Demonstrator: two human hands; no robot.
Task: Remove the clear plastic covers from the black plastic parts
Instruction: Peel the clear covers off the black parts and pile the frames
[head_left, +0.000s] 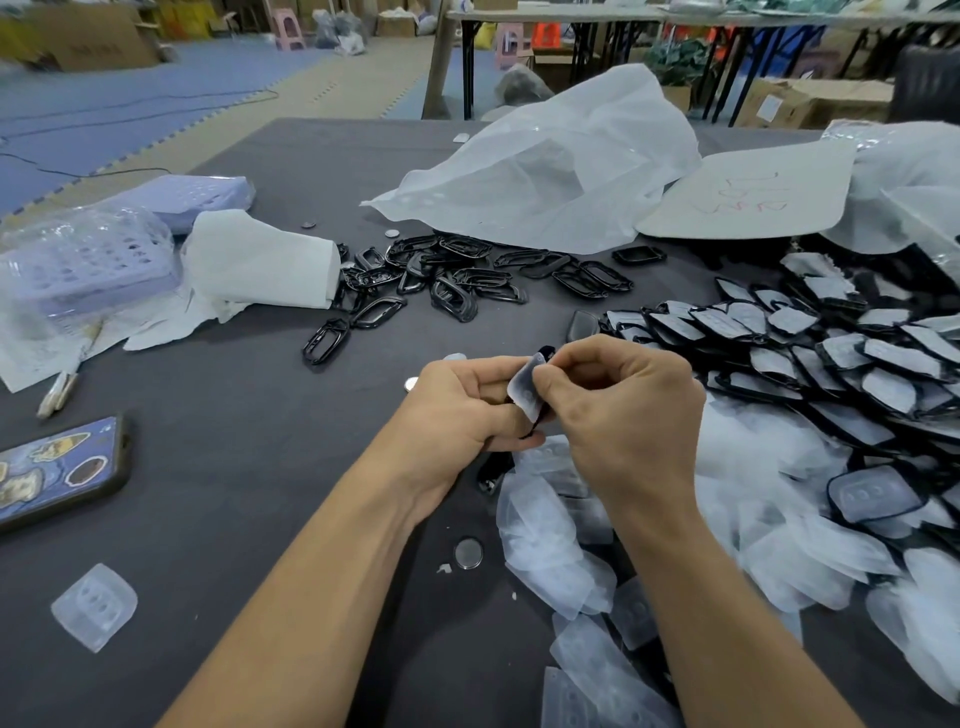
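**Now: two hands on one black part, its clear cover pinched**

Only slivers of the black part (545, 354) show, a tip above the fingers and a dark edge below them; the rest is hidden inside the grip, so its shape is hard to make out. The left hand (457, 410) has its fingers curled round the part from the left. The right hand (618, 415) pinches the clear cover (525, 388) between thumb and forefinger, its other fingers folded in. The cover stands tilted between the two thumbs, and whether it is touching the part along its whole length cannot be told.

Just below the black part lies a heap of loose clear covers (561, 551), running on to the lower edge of the view, where it is cut off. A coin cell (468, 552) lies beside that heap. Right of the part spreads a pile of covered black parts (831, 374), cut off at the right edge. Beyond the part lies a scatter of black frames (457, 275), and further back a white bag (561, 171). Well to the left of the part are a phone (57, 467), partly out of view, and one lone clear cover (94, 605).

All this rests on a table (234, 415) with a dark grey top. Behind it the room is blurred: blue floor mats (130, 93), cardboard boxes and folding tables.
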